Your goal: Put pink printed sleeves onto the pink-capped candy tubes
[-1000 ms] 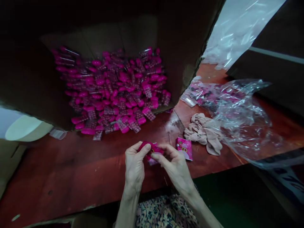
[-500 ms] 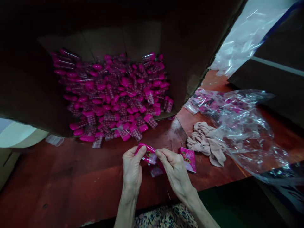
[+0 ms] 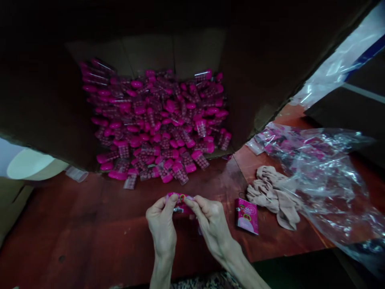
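Between my two hands is a small pink printed packet, held just above the red tabletop. The thumb and fingers of my left hand pinch its left side. My right hand pinches its right side, with the fingertips over part of the print. Beyond my hands, many small clear bottles with pink caps and pink beads inside lie heaped in a tipped cardboard box. To the right of my right hand, a pink printed card lies flat on the table.
The dark cardboard box opens toward me. A crumpled beige cloth and a clear plastic bag with pink pieces lie at right. A pale bowl and a clear plastic cup are at left. The red table ends near me.
The view has shifted, so the box, cloth and card sit further right. My hands have drawn closer together on the packet, my right fingertips now further over its front.
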{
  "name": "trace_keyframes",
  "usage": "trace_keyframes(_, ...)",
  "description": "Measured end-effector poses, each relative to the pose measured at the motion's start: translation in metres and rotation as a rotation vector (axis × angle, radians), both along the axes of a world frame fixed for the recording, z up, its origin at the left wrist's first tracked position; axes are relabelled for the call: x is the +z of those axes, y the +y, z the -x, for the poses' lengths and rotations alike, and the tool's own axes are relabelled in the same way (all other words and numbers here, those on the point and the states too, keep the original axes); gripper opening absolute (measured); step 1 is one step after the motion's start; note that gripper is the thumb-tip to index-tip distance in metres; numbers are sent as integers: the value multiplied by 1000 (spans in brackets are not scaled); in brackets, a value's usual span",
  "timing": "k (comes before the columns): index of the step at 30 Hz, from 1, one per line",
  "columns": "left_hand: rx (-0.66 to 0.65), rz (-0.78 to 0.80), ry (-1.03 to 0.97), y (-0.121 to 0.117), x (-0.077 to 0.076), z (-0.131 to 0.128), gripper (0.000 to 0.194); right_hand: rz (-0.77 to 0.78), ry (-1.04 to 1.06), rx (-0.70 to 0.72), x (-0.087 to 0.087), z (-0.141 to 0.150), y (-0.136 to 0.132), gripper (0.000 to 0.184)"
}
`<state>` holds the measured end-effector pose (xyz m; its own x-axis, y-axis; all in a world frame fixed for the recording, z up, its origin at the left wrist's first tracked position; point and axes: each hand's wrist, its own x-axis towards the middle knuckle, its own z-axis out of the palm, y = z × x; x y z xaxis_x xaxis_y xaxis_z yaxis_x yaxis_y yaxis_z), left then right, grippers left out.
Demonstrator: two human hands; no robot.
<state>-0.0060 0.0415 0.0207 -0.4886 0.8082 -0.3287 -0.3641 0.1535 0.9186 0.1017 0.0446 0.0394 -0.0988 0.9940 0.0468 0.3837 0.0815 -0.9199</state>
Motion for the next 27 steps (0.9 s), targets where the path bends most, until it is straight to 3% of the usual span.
trace_keyframes(4, 199, 46, -71, 5, -3, 16, 27, -83, -153, 76, 7, 4, 19, 44)
trace_keyframes(7, 296, 68, -107, 13, -3, 26, 33, -126, -305, 25, 7, 4, 45, 22)
trace_keyframes(8, 304, 70, -123, 16, -2, 29, 35, -147, -394, 37, 5, 5, 54, 24)
trace_keyframes(11, 309, 65, -193, 26, 2, 33, 37, -179, -644, 164, -6, 13, 78, 54)
trace_keyframes(13, 300, 64, -231, 32, 3, 36, 35, -163, -681, 187, -15, 20, 87, 62)
trace_keyframes(17, 237, 52, -286, 43, 4, 39, 29, -121, -608, 95, -25, 31, 87, 50)
trace_keyframes(21, 164, 17, -340, 50, 5, 39, 24, -81, -527, -17, -23, 26, 76, 30)
trace_keyframes(27, 151, 57, -257, 53, 16, 30, 24, 175, 167, -61, 9, 2, 47, 25)
